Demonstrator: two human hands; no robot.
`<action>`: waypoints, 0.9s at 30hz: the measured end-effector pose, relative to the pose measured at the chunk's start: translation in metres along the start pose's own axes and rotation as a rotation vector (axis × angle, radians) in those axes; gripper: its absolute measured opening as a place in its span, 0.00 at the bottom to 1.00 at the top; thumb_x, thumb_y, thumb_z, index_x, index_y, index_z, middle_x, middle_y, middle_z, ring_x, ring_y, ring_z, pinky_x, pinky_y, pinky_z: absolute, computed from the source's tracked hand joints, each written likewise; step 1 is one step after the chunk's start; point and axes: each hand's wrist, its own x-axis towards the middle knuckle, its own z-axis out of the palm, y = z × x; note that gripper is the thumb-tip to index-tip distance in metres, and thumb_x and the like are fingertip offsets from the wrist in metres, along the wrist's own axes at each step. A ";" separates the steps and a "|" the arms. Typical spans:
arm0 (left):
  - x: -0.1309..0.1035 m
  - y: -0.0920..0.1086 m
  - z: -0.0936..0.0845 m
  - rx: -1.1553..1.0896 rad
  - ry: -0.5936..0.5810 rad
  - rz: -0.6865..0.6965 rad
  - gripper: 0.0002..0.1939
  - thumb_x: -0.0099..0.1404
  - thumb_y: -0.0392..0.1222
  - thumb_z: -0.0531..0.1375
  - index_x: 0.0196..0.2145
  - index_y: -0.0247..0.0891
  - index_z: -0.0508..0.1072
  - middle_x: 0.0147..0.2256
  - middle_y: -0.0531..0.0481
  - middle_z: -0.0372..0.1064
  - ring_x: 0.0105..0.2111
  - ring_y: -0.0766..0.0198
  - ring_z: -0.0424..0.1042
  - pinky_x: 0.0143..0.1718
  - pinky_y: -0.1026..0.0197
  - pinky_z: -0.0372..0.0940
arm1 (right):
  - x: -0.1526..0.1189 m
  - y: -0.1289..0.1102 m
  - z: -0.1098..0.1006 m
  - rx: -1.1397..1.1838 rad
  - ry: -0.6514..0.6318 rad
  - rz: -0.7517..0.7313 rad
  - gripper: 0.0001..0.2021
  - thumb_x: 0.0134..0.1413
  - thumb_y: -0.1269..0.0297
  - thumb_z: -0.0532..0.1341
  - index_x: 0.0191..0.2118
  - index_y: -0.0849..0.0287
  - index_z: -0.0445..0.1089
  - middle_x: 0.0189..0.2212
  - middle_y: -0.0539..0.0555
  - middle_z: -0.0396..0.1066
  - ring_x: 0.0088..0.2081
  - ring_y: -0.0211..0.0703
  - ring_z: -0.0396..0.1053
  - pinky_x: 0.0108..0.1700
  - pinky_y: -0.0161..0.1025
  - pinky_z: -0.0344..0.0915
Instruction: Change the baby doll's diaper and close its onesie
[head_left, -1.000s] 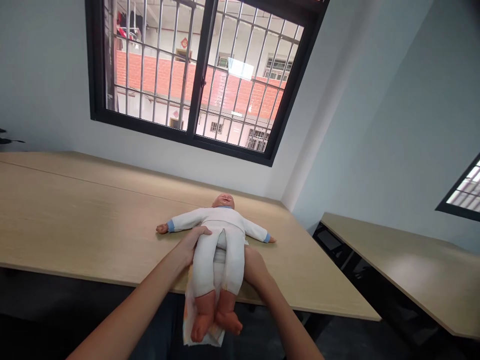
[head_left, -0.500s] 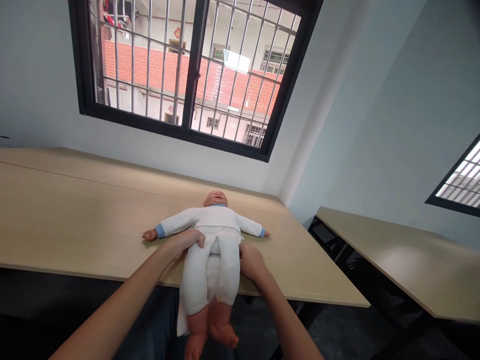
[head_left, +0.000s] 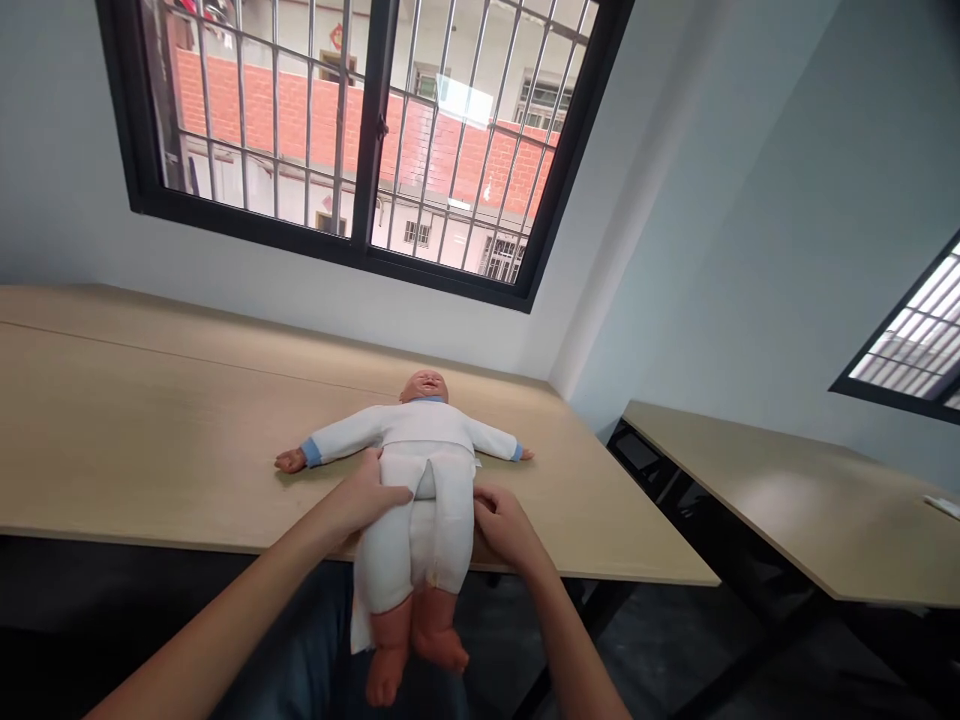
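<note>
A baby doll (head_left: 426, 425) lies on its back on the wooden table (head_left: 187, 430), arms spread, lower legs hanging past the front edge. It wears a white top with blue cuffs and white open-crotch trousers (head_left: 386, 555), which reach below the knees and show a grey-white patch in the gap. My left hand (head_left: 369, 490) is closed on the trousers at the hip, thumb across the front and fingers partly hidden at the side. At the opposite hip my right hand (head_left: 501, 520) grips the trouser side with bent fingers; its fingertips are partly hidden behind the cloth.
Behind the table is a wall with a barred, dark-framed window (head_left: 360, 150). A second table (head_left: 750, 490) stands to the right across a gap, with a small white item (head_left: 941, 507) at its far right. My legs (head_left: 300, 640) are below the front edge.
My left thumb has stretched further across the trouser front. My right hand has shifted slightly, its fingers showing more at the trouser side. The whole view has moved a little; the doll lies as before.
</note>
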 end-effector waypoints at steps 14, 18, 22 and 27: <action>0.002 0.005 -0.034 0.774 0.014 0.295 0.39 0.55 0.44 0.63 0.62 0.30 0.60 0.54 0.34 0.68 0.53 0.41 0.70 0.52 0.50 0.65 | -0.020 -0.014 0.015 -0.181 0.122 0.196 0.38 0.45 0.65 0.64 0.65 0.57 0.56 0.47 0.61 0.73 0.47 0.57 0.72 0.48 0.48 0.68; -0.027 0.002 -0.027 0.980 0.006 0.550 0.36 0.53 0.26 0.56 0.61 0.37 0.66 0.66 0.35 0.54 0.66 0.43 0.54 0.63 0.46 0.54 | -0.027 -0.016 0.007 -0.323 0.105 0.029 0.38 0.46 0.69 0.61 0.66 0.54 0.55 0.58 0.62 0.66 0.58 0.58 0.65 0.58 0.52 0.63; -0.045 -0.003 -0.026 1.096 -0.249 0.802 0.30 0.55 0.24 0.55 0.51 0.46 0.75 0.67 0.48 0.56 0.71 0.47 0.43 0.69 0.40 0.42 | -0.037 -0.028 0.012 -0.621 0.032 -0.286 0.34 0.47 0.76 0.57 0.62 0.54 0.63 0.66 0.61 0.56 0.67 0.58 0.52 0.66 0.56 0.53; -0.042 -0.012 -0.024 1.154 -0.312 0.759 0.27 0.52 0.22 0.54 0.46 0.41 0.75 0.58 0.41 0.69 0.70 0.47 0.48 0.68 0.34 0.40 | -0.032 -0.044 0.019 -0.887 -0.294 -0.518 0.22 0.46 0.74 0.61 0.51 0.58 0.70 0.60 0.62 0.65 0.63 0.59 0.58 0.64 0.57 0.52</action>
